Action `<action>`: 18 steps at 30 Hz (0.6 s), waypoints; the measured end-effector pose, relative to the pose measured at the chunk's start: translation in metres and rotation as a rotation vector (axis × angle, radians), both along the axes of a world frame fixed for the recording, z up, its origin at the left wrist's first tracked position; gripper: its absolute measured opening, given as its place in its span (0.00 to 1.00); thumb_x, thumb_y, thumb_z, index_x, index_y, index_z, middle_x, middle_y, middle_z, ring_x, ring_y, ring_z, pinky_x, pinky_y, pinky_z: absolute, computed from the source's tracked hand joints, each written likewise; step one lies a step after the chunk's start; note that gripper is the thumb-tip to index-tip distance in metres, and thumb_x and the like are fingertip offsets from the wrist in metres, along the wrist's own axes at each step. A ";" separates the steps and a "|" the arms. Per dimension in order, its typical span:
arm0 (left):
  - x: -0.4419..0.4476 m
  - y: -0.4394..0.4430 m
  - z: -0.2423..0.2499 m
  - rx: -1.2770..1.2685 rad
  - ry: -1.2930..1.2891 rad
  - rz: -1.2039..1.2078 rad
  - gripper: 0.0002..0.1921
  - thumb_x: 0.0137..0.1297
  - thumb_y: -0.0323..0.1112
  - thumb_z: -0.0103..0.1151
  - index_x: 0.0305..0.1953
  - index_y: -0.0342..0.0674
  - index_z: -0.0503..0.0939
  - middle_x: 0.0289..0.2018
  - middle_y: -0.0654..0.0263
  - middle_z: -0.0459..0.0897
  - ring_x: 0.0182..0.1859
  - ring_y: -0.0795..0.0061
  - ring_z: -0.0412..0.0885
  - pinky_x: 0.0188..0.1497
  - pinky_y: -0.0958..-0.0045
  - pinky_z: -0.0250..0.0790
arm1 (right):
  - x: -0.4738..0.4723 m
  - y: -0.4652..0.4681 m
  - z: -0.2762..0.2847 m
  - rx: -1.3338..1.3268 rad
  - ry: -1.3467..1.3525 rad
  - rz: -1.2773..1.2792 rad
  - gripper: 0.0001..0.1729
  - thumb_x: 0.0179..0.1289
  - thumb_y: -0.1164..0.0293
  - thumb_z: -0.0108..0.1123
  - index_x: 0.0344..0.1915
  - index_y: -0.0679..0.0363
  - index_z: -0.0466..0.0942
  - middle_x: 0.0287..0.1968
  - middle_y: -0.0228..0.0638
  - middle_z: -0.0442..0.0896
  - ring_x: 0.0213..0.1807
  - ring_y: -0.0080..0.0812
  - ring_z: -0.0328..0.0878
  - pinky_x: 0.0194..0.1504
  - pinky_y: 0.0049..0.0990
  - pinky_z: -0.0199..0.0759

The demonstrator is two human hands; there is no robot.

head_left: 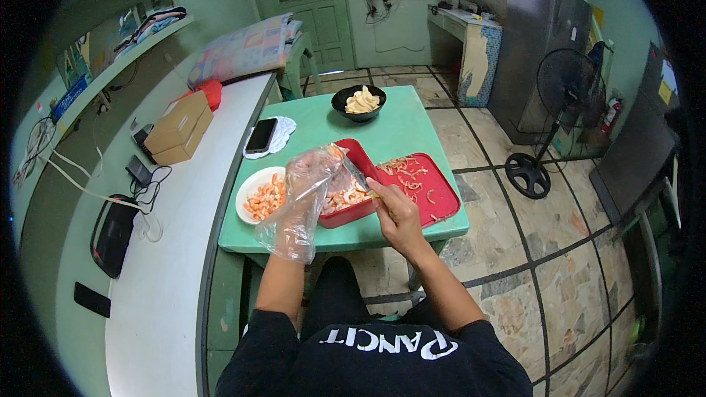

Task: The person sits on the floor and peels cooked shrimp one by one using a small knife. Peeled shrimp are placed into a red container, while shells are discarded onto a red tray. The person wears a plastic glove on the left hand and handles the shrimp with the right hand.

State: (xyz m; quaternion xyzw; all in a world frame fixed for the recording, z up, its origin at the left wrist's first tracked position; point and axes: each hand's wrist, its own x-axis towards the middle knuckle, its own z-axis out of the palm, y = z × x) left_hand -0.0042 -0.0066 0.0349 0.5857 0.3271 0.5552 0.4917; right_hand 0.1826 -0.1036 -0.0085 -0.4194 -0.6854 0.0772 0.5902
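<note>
My left hand (309,176), in a loose clear plastic glove, pinches a small orange piece, apparently a peeled shrimp (335,150), above a red plastic container (348,217). My bare right hand (396,212) grips a small knife (356,171) by its handle, the blade pointing up and left against the gloved fingers. Inside the container lie pale shrimp (353,196), partly hidden by the hands. To the left a white bowl (241,205) holds orange peeled shrimp (266,198). Shrimp scraps (408,176) are strewn over a red lid or tray (438,196) on the right.
All this stands on a small green table (309,121). Farther back are a black bowl (358,117) of pale slices and a smartphone (261,135) on a white cloth. A white counter (165,264) with a cardboard box (179,127) runs along the left; a pedestal fan (568,88) stands right.
</note>
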 end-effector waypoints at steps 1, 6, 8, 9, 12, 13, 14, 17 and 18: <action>0.002 -0.003 -0.001 -0.005 -0.058 -0.066 0.13 0.64 0.29 0.73 0.48 0.29 0.87 0.39 0.60 0.90 0.37 0.75 0.87 0.43 0.74 0.82 | 0.000 0.000 0.001 -0.002 0.009 0.006 0.28 0.65 0.83 0.60 0.65 0.60 0.78 0.35 0.44 0.79 0.31 0.41 0.80 0.34 0.35 0.74; 0.017 -0.011 -0.003 -0.126 -0.150 -0.174 0.15 0.64 0.30 0.74 0.49 0.30 0.86 0.39 0.61 0.89 0.37 0.76 0.87 0.41 0.75 0.81 | -0.001 0.008 -0.002 0.061 0.050 -0.009 0.28 0.65 0.84 0.60 0.66 0.59 0.78 0.34 0.44 0.78 0.31 0.42 0.80 0.34 0.36 0.74; 0.015 -0.008 -0.006 -0.156 -0.151 -0.194 0.16 0.64 0.30 0.73 0.50 0.30 0.85 0.38 0.62 0.89 0.37 0.76 0.87 0.41 0.76 0.81 | 0.000 0.007 0.001 0.050 0.045 -0.017 0.28 0.65 0.84 0.60 0.66 0.58 0.78 0.34 0.44 0.78 0.31 0.42 0.79 0.34 0.36 0.74; 0.013 -0.012 0.001 -0.176 -0.148 -0.219 0.16 0.64 0.30 0.73 0.50 0.30 0.85 0.38 0.62 0.89 0.37 0.77 0.87 0.41 0.76 0.81 | 0.002 0.003 0.004 0.040 0.034 -0.022 0.28 0.65 0.83 0.60 0.65 0.58 0.79 0.34 0.44 0.78 0.31 0.42 0.79 0.34 0.36 0.73; 0.011 -0.007 0.005 -0.175 -0.036 -0.091 0.15 0.65 0.29 0.73 0.51 0.30 0.85 0.38 0.62 0.89 0.37 0.77 0.87 0.40 0.77 0.81 | 0.009 -0.002 0.001 -0.017 -0.014 -0.023 0.28 0.65 0.85 0.60 0.65 0.60 0.79 0.33 0.41 0.77 0.30 0.36 0.76 0.34 0.32 0.71; 0.011 -0.005 0.007 -0.163 0.018 -0.015 0.15 0.65 0.29 0.73 0.50 0.30 0.85 0.38 0.62 0.89 0.37 0.77 0.87 0.39 0.78 0.80 | 0.011 -0.004 -0.001 -0.039 -0.033 -0.022 0.28 0.64 0.85 0.60 0.64 0.61 0.79 0.32 0.40 0.77 0.30 0.33 0.75 0.34 0.30 0.70; 0.008 -0.008 0.007 -0.193 -0.127 -0.097 0.14 0.64 0.27 0.73 0.50 0.31 0.86 0.38 0.62 0.89 0.36 0.77 0.86 0.38 0.77 0.80 | 0.012 -0.006 -0.001 -0.055 -0.022 -0.017 0.28 0.64 0.85 0.60 0.64 0.61 0.79 0.31 0.40 0.77 0.30 0.32 0.75 0.34 0.30 0.69; 0.006 -0.006 0.003 -0.148 -0.110 -0.128 0.13 0.64 0.26 0.73 0.49 0.31 0.86 0.38 0.61 0.90 0.36 0.76 0.87 0.38 0.76 0.82 | 0.009 -0.008 0.000 -0.083 0.014 0.010 0.27 0.65 0.85 0.60 0.64 0.62 0.80 0.31 0.39 0.76 0.30 0.32 0.75 0.34 0.29 0.69; 0.007 -0.007 0.002 -0.142 -0.124 -0.129 0.13 0.64 0.26 0.73 0.49 0.31 0.86 0.38 0.61 0.90 0.37 0.76 0.87 0.38 0.75 0.82 | 0.008 -0.007 0.001 -0.085 0.026 0.018 0.27 0.65 0.85 0.60 0.64 0.62 0.80 0.31 0.39 0.76 0.30 0.31 0.75 0.34 0.29 0.69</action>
